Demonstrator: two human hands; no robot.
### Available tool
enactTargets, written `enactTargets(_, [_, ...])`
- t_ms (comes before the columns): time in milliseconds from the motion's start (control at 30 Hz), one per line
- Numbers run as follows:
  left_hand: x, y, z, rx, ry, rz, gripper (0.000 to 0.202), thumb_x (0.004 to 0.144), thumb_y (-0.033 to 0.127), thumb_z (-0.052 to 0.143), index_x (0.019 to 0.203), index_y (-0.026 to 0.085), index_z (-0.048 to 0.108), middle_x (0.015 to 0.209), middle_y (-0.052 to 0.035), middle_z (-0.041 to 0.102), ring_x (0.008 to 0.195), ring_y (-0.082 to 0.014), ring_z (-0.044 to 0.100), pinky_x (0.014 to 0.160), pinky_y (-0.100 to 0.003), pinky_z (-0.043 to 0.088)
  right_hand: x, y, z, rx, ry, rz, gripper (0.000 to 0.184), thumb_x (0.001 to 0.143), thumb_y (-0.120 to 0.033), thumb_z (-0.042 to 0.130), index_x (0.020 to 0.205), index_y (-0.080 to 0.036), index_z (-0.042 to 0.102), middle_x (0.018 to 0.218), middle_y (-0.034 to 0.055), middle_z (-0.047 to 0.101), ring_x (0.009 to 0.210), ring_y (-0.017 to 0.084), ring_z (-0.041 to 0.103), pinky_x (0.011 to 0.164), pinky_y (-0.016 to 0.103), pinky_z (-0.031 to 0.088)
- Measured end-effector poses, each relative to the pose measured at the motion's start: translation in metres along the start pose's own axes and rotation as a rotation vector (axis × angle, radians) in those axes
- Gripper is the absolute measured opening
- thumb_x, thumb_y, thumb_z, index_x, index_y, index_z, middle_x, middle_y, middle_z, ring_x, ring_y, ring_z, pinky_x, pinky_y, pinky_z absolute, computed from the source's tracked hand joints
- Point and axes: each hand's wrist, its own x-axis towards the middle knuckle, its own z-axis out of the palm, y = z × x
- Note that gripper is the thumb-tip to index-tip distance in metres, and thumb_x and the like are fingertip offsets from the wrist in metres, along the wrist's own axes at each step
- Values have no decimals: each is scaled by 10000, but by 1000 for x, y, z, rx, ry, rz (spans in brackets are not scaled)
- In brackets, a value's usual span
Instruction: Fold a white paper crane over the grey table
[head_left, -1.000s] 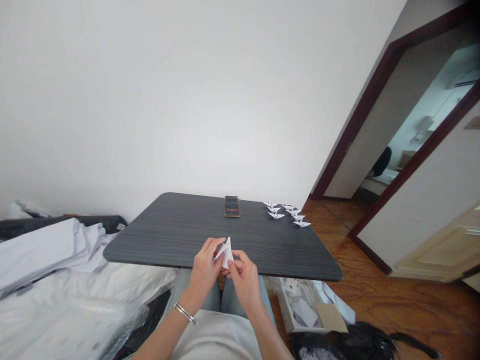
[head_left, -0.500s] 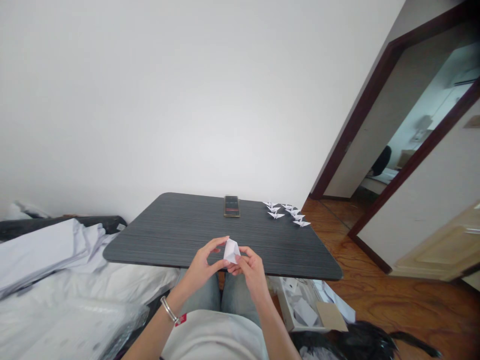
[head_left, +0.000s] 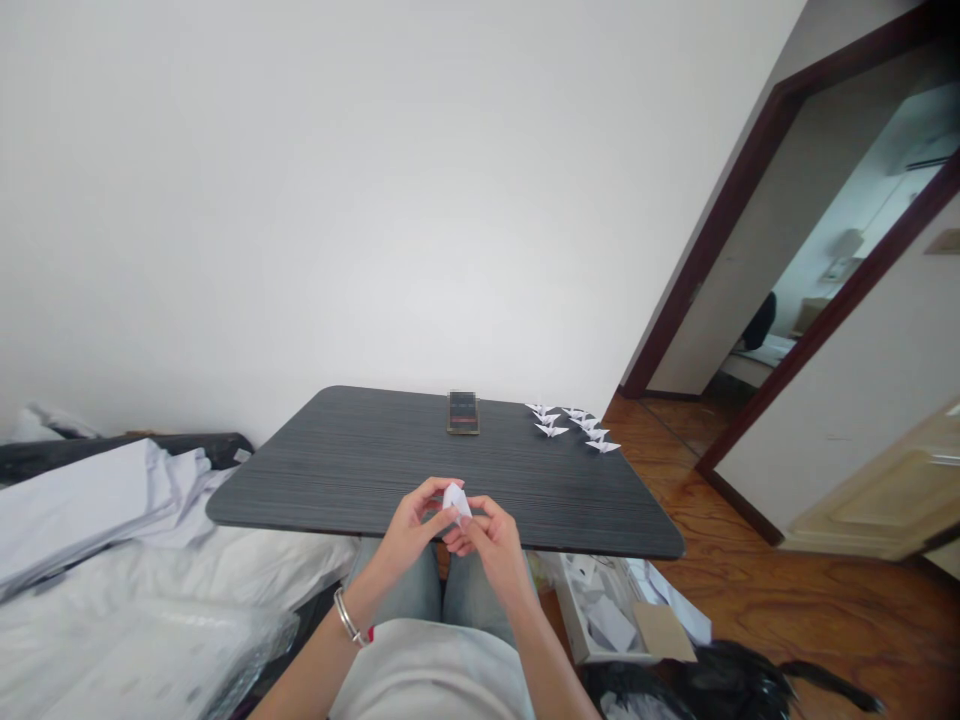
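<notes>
A small folded piece of white paper (head_left: 457, 499) is held between both my hands just above the table's near edge. My left hand (head_left: 415, 517) pinches it from the left, fingers at its upper edge and thumb at its lower side. From the right, my right hand (head_left: 486, 532) grips its lower right part with thumb and fingers. My fingertips cover some of its folds. Several folded white paper cranes (head_left: 552, 430) stand in two loose rows at the table's far right.
The dark wood-grain table (head_left: 337, 450) stands against a white wall. A phone (head_left: 463, 413) lies near its back edge. Below on the right is a box (head_left: 581, 625) of white paper pieces, beside black plastic bags (head_left: 720, 680). Large white sheets (head_left: 82, 500) lie at the left.
The folded paper has turned and now shows a narrower outline. Both hands have shifted slightly, with the fingers drawn closer around it. The cranes and phone have stayed in place.
</notes>
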Motion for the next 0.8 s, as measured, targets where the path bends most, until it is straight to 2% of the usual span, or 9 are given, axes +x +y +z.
enactTargets(233, [1, 13, 6, -126, 45, -113, 244, 713, 322, 619, 882, 146, 608, 801, -39, 604, 723, -147, 547, 683, -254, 429, -3, 0, 1, -115, -12, -28, 289, 755, -381, 571, 902, -135, 535, 591, 40, 687, 491, 141, 624, 461, 213, 449])
enactTargets(367, [1, 17, 7, -164, 69, -129, 232, 706, 311, 628, 863, 141, 614, 801, -36, 603, 716, -141, 535, 684, -248, 415, -1, 1, 1, -74, -23, 20, 334, 714, -405, 610, 889, -133, 527, 575, 41, 685, 468, 139, 618, 462, 217, 461])
enactTargets(567, [-3, 16, 10, -182, 13, -164, 308, 676, 314, 661, 922, 134, 616, 733, -21, 590, 650, -129, 514, 611, -228, 399, 5, -1, 2, 57, 13, 152, 386, 610, -457, 683, 751, -150, 497, 495, 17, 650, 397, 123, 588, 401, 192, 459])
enactTargets(800, [-4, 15, 11, -234, -53, -188, 297, 692, 303, 650, 937, 138, 618, 700, -13, 596, 591, -115, 519, 595, -229, 411, 5, -1, 2, 101, -37, 191, 376, 604, -386, 706, 800, -150, 489, 444, -23, 609, 336, 80, 514, 351, 157, 416])
